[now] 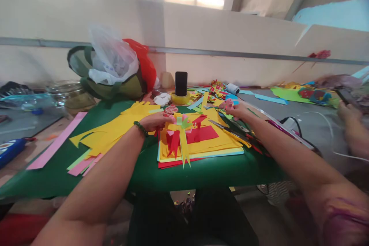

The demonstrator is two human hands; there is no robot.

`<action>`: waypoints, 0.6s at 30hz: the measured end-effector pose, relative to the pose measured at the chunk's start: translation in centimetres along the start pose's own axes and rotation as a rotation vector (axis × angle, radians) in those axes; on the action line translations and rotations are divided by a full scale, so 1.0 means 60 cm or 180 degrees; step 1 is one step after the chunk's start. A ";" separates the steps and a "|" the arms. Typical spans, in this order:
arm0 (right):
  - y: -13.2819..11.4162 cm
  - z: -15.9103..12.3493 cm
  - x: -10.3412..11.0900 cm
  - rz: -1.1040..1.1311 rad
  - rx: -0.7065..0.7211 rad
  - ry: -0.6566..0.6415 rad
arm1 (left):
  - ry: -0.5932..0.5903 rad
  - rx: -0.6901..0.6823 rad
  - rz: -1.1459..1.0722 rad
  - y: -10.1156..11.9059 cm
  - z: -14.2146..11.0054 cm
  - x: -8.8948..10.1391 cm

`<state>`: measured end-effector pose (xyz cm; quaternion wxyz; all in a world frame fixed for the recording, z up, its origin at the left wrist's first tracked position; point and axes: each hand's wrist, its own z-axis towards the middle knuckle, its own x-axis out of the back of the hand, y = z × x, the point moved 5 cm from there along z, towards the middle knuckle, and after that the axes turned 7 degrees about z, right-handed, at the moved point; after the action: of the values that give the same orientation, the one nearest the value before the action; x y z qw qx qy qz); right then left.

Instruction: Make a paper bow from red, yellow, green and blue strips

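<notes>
My left hand [157, 121], with a green bead bracelet at the wrist, pinches the edge of a paper bow [182, 130]. Yellow, red, pink and green strips make up the bow, and its notched yellow tails hang towards me. Beneath it lies a stack of yellow paper sheets [227, 144], with red and pale blue edges showing below. My right hand [235, 110] is reaching forward past the stack, fingers closed beside small pink paper bits; what they hold is too small to tell. Scissors [220, 125] with dark blades lie just left of my right forearm.
Yellow cut sheets [115, 125] and a pink strip [57, 140] lie on the green cover [161, 178]. Behind stand a phone [181, 83] on a yellow tape roll [180, 98], and a bag [115, 88]. Another person's hand [348, 113] holds a phone at right.
</notes>
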<state>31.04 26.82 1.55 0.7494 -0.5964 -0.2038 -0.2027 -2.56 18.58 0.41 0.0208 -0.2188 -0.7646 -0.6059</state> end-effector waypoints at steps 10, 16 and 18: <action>-0.171 -0.174 -0.034 0.0533 0.0572 -0.0660 | -0.0137 -0.0117 0.0080 -0.005 0.008 -0.006; -0.193 -0.197 -0.138 0.0611 0.0939 -0.1669 | -0.0094 0.0044 0.0201 -0.016 0.010 -0.013; -0.182 -0.184 -0.153 0.0487 0.0937 -0.1619 | -0.0099 0.0159 0.0281 -0.023 0.014 -0.013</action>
<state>18.07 14.36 3.12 0.7659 -0.5267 -0.3665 0.0419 -2.13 18.88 -1.31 0.0411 -0.2612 -0.7693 -0.5816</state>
